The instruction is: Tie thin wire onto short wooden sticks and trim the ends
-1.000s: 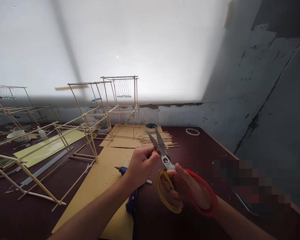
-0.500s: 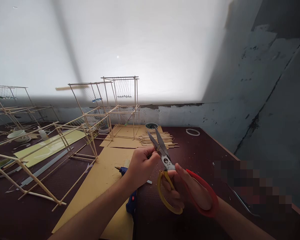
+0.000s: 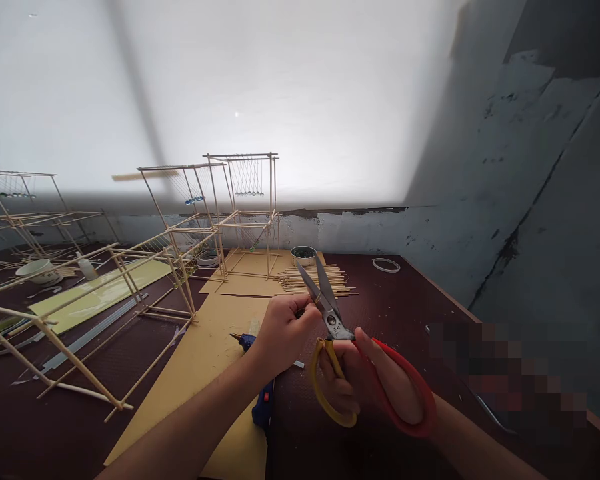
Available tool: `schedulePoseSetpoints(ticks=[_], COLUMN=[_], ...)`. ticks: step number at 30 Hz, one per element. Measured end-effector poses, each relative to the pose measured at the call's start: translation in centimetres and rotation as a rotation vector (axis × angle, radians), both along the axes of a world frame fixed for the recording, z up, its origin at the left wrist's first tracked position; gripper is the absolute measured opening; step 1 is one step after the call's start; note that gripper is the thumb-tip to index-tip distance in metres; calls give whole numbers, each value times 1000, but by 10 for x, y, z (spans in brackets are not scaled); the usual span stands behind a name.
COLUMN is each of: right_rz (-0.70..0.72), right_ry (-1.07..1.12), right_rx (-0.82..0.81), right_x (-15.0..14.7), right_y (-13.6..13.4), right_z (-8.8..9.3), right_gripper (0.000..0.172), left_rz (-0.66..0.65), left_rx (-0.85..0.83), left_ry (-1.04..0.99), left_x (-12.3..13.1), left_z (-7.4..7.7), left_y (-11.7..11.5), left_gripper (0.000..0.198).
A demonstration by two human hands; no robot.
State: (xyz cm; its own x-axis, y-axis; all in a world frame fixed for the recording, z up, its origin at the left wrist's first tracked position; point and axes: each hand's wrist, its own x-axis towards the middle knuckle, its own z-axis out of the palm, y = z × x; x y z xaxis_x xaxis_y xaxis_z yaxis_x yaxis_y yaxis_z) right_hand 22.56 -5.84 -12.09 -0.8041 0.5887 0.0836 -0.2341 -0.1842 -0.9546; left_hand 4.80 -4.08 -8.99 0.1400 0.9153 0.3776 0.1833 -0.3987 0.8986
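Note:
Red-and-yellow-handled scissors [image 3: 331,321] are held in my right hand [image 3: 380,377], its thumb through the red loop and fingers in the yellow one. The blades point up and away, parted in a narrow V. My left hand [image 3: 290,333] is closed in a pinch right beside the blades. A thin tan stick-like piece [image 3: 318,299] shows between its fingertips and the blades; most of it is hidden by the fingers. Below my left forearm lies a blue glue gun [image 3: 263,407], its nozzle pointing left.
Stick frames [image 3: 180,250] with hanging glass beads fill the left and middle. Behind the scissors lie a pile of thin sticks [image 3: 337,283] and a round tin [image 3: 303,252]. Tan board [image 3: 215,360] covers part of the dark table [image 3: 405,307]. A white ring [image 3: 385,265] lies back right.
The scissors have opened slightly wider, the yellow handle swinging a little left and the right blade tip moving right. My left hand has stayed nearly still in its pinch.

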Motion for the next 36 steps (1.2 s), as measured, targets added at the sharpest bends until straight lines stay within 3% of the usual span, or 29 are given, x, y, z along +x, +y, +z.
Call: schedulePoseSetpoints(ticks=[11, 18, 22, 25, 27, 30, 36], right_rz=[-27, -182, -450, -768, -882, -872, -784], right_ry=[75, -17, -275, -699, -1030, -1364, -1423], right_rx=[-47, -17, 26, 345, 588, 731, 763], right_x=[6, 7, 8, 13, 19, 31, 53], right_y=[3, 5, 10, 18, 24, 34, 45], right_z=[8, 8, 12, 16, 17, 13, -1], right_gripper=[73, 74, 71, 63, 56, 37, 22], left_rz=[15, 3, -26, -102, -140, -158, -193], left_rx=[5, -3, -55, -218, -295, -291, -314], left_ry=[61, 45, -35, -233, -336, -413, -459], left_x=[3, 3, 3, 2, 1, -1, -2], left_z=[-3, -4, -5, -5, -5, -4, -3], left_y=[-2, -1, 1, 4, 7, 10, 13], left_gripper=[27, 29, 28, 28, 29, 31, 30])
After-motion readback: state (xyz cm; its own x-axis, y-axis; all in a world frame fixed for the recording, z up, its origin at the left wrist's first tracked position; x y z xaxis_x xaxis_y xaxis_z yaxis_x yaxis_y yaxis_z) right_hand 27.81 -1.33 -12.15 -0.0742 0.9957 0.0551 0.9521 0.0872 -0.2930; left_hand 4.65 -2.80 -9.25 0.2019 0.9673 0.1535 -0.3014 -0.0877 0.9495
